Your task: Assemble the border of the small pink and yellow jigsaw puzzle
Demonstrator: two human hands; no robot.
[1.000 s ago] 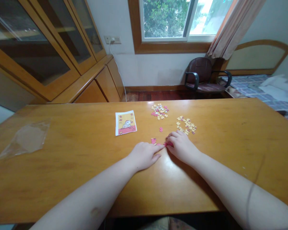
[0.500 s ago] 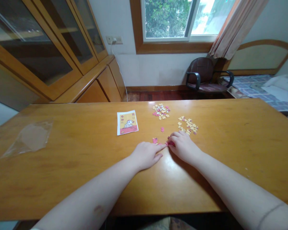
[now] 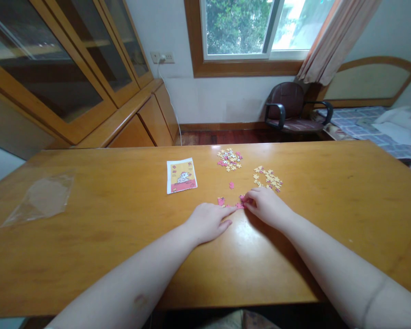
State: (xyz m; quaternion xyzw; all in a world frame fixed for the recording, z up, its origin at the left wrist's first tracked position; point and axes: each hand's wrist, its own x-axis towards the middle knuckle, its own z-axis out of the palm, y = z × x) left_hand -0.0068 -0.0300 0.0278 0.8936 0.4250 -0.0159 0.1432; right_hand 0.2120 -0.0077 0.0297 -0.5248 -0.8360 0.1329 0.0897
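My left hand point(image 3: 208, 223) rests on the table with its index finger stretched out and the thumb apart. That fingertip touches a low row of joined pink puzzle pieces point(image 3: 240, 206). At the row's right end, my right hand point(image 3: 265, 205) has its fingers pinched together on a pink puzzle piece, which they mostly hide. A pink piece with a dark mark point(image 3: 221, 201) shows above my left index finger; part of the row is hidden under the hand. One loose pink piece point(image 3: 231, 185) lies a little farther away.
A mixed pile of pieces point(image 3: 229, 158) lies near the table's far edge, and yellowish pieces point(image 3: 270, 177) spread beyond my right hand. The picture card point(image 3: 181, 176) lies left of them. A clear plastic bag point(image 3: 43, 198) is on the far left of the wooden table point(image 3: 123, 192).
My right hand has shifted slightly to the right, uncovering more of the pink pieces at the row's right end. My left hand has stayed in place.
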